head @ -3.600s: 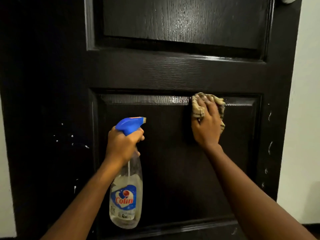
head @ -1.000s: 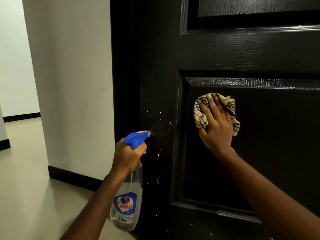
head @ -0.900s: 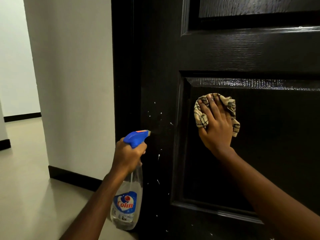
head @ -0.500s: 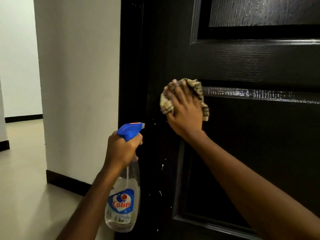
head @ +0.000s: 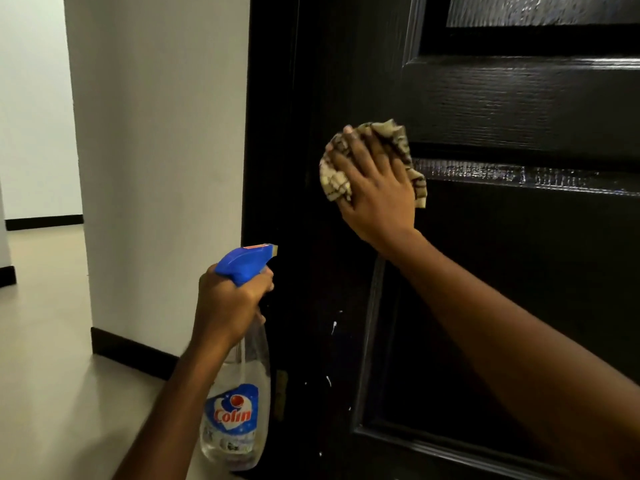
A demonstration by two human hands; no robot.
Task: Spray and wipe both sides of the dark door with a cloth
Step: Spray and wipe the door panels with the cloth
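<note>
Soft beige checked cloth (head: 334,180) bunches easily: right hand (head: 377,199) presses it flat-fingered on glossy dark wooden door (head: 519,98); left hand (head: 225,306) grips clear blue-topped spray bottle (head: 239,414).

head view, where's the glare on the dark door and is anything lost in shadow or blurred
Head view: glare streaks the glossy moulding of the dark wood-grain panelled door; its left edge beside the crumpled beige checked cloth sinks into near-black shadow; the clear plastic spray bottle with blue trigger is sharp, label readable.
</note>
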